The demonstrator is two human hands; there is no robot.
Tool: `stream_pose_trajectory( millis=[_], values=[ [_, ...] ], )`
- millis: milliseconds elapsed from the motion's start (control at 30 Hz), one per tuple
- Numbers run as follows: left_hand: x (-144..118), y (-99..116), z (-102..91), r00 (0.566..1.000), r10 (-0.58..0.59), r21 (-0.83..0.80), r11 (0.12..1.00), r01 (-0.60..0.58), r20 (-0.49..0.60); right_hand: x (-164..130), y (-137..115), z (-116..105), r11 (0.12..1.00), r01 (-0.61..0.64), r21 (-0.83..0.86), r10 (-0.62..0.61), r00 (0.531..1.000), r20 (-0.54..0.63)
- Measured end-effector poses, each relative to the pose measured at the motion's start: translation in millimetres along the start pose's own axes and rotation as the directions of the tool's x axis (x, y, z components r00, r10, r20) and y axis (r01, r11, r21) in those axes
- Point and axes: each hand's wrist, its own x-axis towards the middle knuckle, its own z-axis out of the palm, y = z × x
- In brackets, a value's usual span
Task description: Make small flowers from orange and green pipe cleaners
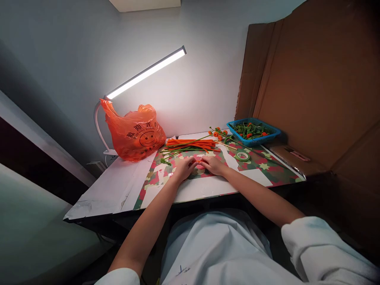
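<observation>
Over the near middle of the table, my left hand [184, 168] and my right hand [216, 164] meet fingertip to fingertip. A small bit of orange pipe cleaner [199, 162] shows between their pinched fingers, most of it hidden. Just beyond lies a bundle of orange pipe cleaners [192, 143], with thin green stems [188, 150] along its near side. A small green twisted piece [165, 161] rests left of my left hand. Orange flowers on green stems [219, 134] lie behind my right hand, and a roll of pale green tape [242, 156] is to its right.
A blue basket [274, 136] of green leaves and orange flowers stands at the back right, beside a tall cardboard sheet [311, 91]. At the back left, an orange plastic bag [133, 132] sits by a lit desk lamp [145, 74]. A patterned cover lies on the white table [118, 186].
</observation>
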Motion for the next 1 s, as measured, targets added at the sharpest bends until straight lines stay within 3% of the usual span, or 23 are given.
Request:
stream_pose_trajectory(
  millis=[367,500,633,867,1000],
  values=[
    [-0.1,6.0,-1.1,0.997,-0.073,-0.021,0.997,0.073,0.032,-0.3,-0.5,-0.2,1.000,0.007,-0.011,-0.009,0.988,-0.153],
    [-0.2,4.8,-0.4,0.999,-0.042,-0.022,0.999,0.041,-0.018,0.3,-0.7,-2.3,1.000,-0.029,-0.011,0.028,0.994,-0.102],
    [-0.3,5.3,-1.1,0.999,-0.026,-0.053,0.998,0.024,-0.028,1.8,-1.0,-3.7,1.000,0.011,-0.022,-0.011,1.000,-0.023],
    [-0.4,10.7,-8.3,0.974,-0.085,-0.163,0.985,0.051,-0.212,1.9,-2.3,-6.0,0.997,-0.074,-0.028,0.071,0.995,-0.072],
    [-1.3,7.9,-9.1,0.976,-0.094,-0.196,0.979,0.055,-0.195,0.9,-1.6,-7.0,0.997,-0.073,-0.040,0.070,0.996,-0.062]
  ],
)
